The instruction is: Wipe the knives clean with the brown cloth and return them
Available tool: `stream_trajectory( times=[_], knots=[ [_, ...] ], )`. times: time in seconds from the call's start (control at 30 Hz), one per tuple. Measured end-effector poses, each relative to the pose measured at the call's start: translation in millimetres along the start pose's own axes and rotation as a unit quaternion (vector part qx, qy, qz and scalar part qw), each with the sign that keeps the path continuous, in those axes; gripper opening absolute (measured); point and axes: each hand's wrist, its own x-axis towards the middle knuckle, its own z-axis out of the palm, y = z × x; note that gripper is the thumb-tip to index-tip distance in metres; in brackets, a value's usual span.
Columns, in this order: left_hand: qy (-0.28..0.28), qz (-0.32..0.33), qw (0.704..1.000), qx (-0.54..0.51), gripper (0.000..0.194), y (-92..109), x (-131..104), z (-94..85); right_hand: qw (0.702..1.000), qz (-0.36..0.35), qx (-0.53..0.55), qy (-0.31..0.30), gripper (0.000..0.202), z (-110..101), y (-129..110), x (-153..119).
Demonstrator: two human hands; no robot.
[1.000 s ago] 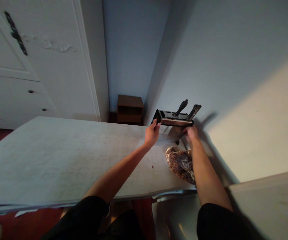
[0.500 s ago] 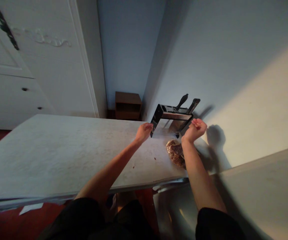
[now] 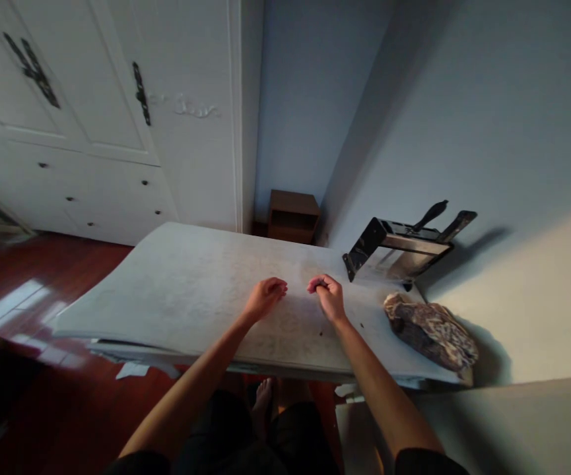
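My left hand (image 3: 264,297) hovers low over the pale table top (image 3: 186,290) with its fingers curled in and nothing visible in them. A little to its right, my right hand (image 3: 329,295) has its fingertips pinched together; a small dark speck shows at the fingertips, too small to identify. To the right of both hands, by the wall, stands a black metal cutter (image 3: 404,251) with a lever handle, untouched. A brown mottled lump (image 3: 431,326) lies on the table in front of it.
Small dark crumbs (image 3: 321,333) dot the table near my right wrist. White wardrobe doors and drawers (image 3: 92,132) fill the left. A small brown wooden shelf (image 3: 292,214) stands in the corner beyond the table. Red wooden floor (image 3: 28,290) lies to the left.
Both hands let go of the black cutter and drew back toward the middle of the table. The view swung left, so the cutter and the brown lump now sit to the right.
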Motion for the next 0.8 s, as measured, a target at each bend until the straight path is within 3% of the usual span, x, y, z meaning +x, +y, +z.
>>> stream_trajectory(
  times=[0.07, 0.17, 0.3, 0.43, 0.67, 0.8],
  knots=[
    [0.016, -0.007, 1.000, 0.004, 0.032, -1.6, -9.5, -13.9, 0.999, 0.014, -0.012, -0.050, 0.024, 16.3, 9.0, 0.7],
    [0.013, 0.021, 0.996, 0.090, 0.028, 1.0, -18.2, -25.1, 0.994, 0.021, -0.041, -0.102, 0.028, 26.9, 15.3, 0.4],
    [-0.001, 0.082, 0.969, 0.234, 0.022, 8.8, -23.2, -25.5, 0.990, 0.019, -0.066, -0.121, 0.029, 24.3, 14.8, -1.5],
    [-0.021, 0.134, 0.947, 0.292, 0.026, 12.9, -26.3, -23.2, 0.988, 0.017, -0.083, -0.130, 0.030, 21.5, 14.3, -3.9],
    [-0.034, 0.159, 0.938, 0.305, 0.025, 8.3, -28.6, -26.6, 0.985, -0.049, -0.134, -0.100, 0.036, 19.6, 13.6, -6.2],
    [-0.038, 0.164, 0.940, 0.298, 0.024, 8.0, -32.1, -27.1, 0.994, -0.013, -0.102, -0.048, 0.029, 16.2, 14.6, -4.8]
  ],
)
